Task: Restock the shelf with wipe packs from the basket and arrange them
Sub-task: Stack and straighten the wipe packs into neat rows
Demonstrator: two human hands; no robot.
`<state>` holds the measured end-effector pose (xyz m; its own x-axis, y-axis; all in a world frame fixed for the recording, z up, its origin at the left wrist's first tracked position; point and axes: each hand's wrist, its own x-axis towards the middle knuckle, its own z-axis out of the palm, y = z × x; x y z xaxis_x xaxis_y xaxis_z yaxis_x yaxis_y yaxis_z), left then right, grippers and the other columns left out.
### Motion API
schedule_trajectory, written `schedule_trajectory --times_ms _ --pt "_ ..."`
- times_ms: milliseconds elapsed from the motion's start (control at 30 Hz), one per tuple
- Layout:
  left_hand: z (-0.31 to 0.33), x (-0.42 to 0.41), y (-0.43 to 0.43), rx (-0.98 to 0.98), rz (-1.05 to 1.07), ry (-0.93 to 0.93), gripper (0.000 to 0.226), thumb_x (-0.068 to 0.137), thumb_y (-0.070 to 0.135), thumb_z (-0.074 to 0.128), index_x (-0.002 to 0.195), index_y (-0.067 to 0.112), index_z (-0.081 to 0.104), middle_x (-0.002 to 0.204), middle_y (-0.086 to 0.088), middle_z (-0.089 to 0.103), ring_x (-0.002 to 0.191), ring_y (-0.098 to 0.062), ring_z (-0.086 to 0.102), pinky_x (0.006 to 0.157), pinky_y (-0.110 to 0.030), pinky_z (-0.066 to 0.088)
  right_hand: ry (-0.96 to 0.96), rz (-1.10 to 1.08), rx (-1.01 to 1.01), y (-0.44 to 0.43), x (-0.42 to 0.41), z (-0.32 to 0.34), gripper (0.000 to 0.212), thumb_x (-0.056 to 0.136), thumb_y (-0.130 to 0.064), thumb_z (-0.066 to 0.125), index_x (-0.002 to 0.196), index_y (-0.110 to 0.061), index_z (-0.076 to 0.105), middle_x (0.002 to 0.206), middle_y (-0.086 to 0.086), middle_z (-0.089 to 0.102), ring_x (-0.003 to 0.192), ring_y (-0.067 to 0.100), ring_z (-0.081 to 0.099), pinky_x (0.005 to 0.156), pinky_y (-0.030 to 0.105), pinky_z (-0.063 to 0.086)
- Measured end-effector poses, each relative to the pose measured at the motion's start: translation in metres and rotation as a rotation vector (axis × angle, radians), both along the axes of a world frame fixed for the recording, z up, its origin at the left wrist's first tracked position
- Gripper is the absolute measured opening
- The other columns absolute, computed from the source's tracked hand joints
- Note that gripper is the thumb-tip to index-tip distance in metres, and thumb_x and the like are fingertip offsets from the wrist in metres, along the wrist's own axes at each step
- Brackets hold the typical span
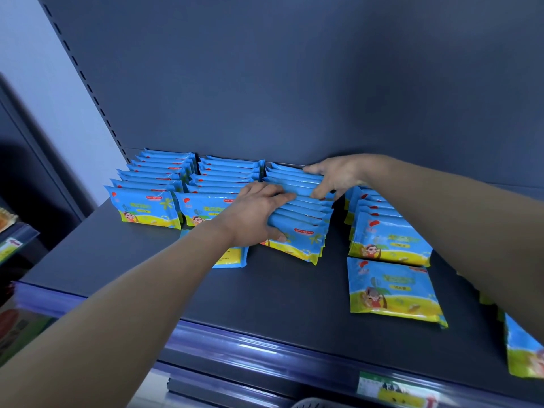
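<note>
One flat pack (391, 287) is seen on the shelf (265, 295) nearer than the right hand (335, 175), another pack (232, 259) under the left wrist. Beyond, a row of wipe packs (309, 214) is gripped at its front by the left hand (259, 213) and at its back by the right hand, fingers curled over it.

**Colours and patterns on the restocked shelf**

The wipe packs (297, 210) are bright blue above a yellow lower band, with a red label, a red patch at the upper corner, green palm motifs and a cartoon child in red. The shelf (147, 260) and back panel (294, 69) are matt dark slate blue. The price rail (235, 346) is glossy violet-blue and carries a green, white and yellow price tag (391, 390). The wall (29, 54) is pale lavender.
</note>
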<state>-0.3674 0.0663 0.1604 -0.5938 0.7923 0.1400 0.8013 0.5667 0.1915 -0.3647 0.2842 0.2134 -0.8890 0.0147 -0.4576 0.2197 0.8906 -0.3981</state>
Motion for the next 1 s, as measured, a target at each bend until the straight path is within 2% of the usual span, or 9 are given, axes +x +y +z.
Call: schedule_trajectory --times_ms 133,233,333,400,500,633,767,933,1000 --pt "0.0 0.002 0.001 -0.004 0.005 0.006 0.086 0.073 0.048 0.071 0.145 0.029 0.028 0.143 0.005 0.032 0.129 -0.012 0.017 0.105 -0.02 0.0 0.13 0.031 0.11 -0.004 0.0 -0.005 0.076 0.072 -0.027 0.068 0.141 -0.024 0.037 0.138 0.003 0.051 0.11 0.022 0.061 0.099 0.036 0.048" --pt "0.001 0.006 0.0 0.005 0.008 0.022 0.088 0.071 0.051 0.071 0.144 0.028 0.029 0.14 0.005 0.034 0.125 -0.011 0.019 0.104 -0.02 0.002 0.175 0.032 0.112 -0.004 0.0 -0.006 0.074 0.068 -0.024 0.068 0.138 -0.018 0.043 0.138 0.007 0.052 0.122 0.025 0.053 0.104 0.04 0.044" --pt "0.004 0.009 -0.001 0.001 0.004 0.031 0.089 0.069 0.054 0.071 0.144 0.028 0.03 0.137 0.005 0.036 0.121 -0.012 0.021 0.101 -0.018 0.003 0.167 0.03 0.088 -0.004 0.001 0.0 0.077 0.067 -0.024 0.068 0.14 -0.021 0.042 0.132 -0.002 0.056 0.112 0.017 0.056 0.098 0.03 0.046" --pt "0.006 0.01 -0.002 -0.01 0.002 0.034 0.089 0.069 0.055 0.071 0.144 0.029 0.03 0.139 0.005 0.035 0.121 -0.012 0.02 0.1 -0.018 0.002 0.143 0.022 0.047 -0.003 0.001 0.005 0.069 0.069 -0.021 0.067 0.135 -0.021 0.049 0.122 -0.003 0.061 0.105 0.017 0.062 0.083 0.023 0.052" --pt "0.006 0.009 0.0 -0.053 0.012 0.014 0.089 0.072 0.054 0.068 0.146 0.03 0.024 0.147 0.003 0.025 0.13 -0.013 0.014 0.105 -0.021 -0.002 0.128 0.004 0.028 0.0 0.001 0.01 0.067 0.071 -0.018 0.067 0.136 -0.022 0.049 0.114 -0.005 0.059 0.102 0.017 0.062 0.065 0.013 0.048" --pt "0.004 0.006 0.012 -0.22 0.047 -0.008 0.092 0.082 0.057 0.056 0.149 0.028 0.001 0.157 0.002 -0.006 0.144 -0.018 -0.008 0.115 -0.036 -0.01 0.161 -0.027 0.046 0.004 0.001 0.01 0.07 0.071 -0.023 0.074 0.136 -0.022 0.049 0.119 -0.003 0.061 0.098 0.02 0.066 0.082 0.026 0.055" --pt "0.004 0.002 0.019 -0.309 0.059 -0.012 0.095 0.084 0.061 0.049 0.147 0.025 -0.012 0.156 0.0 -0.017 0.143 -0.021 -0.018 0.113 -0.038 -0.014 0.347 -0.034 0.101 0.011 0.011 0.009 0.059 0.072 -0.031 0.079 0.125 -0.014 0.06 0.126 0.004 0.061 0.112 0.018 0.059 0.099 0.029 0.045" --pt "0.002 0.007 0.023 -0.356 0.076 0.053 0.106 0.078 0.068 0.05 0.147 0.021 -0.015 0.156 -0.004 -0.016 0.144 -0.026 -0.015 0.115 -0.04 -0.01 0.395 -0.039 0.087 0.01 0.022 0.01 0.037 0.083 -0.019 0.071 0.118 -0.011 0.064 0.122 0.004 0.063 0.107 0.016 0.058 0.086 0.021 0.041" --pt "0.002 0.009 0.024 -0.369 0.082 0.089 0.107 0.078 0.068 0.05 0.147 0.02 -0.015 0.157 -0.005 -0.014 0.144 -0.028 -0.013 0.115 -0.043 -0.01 0.472 -0.061 0.097 0.007 0.025 0.011 0.025 0.085 -0.011 0.067 0.109 -0.009 0.069 0.113 0.006 0.067 0.096 0.016 0.06 0.081 0.022 0.045"
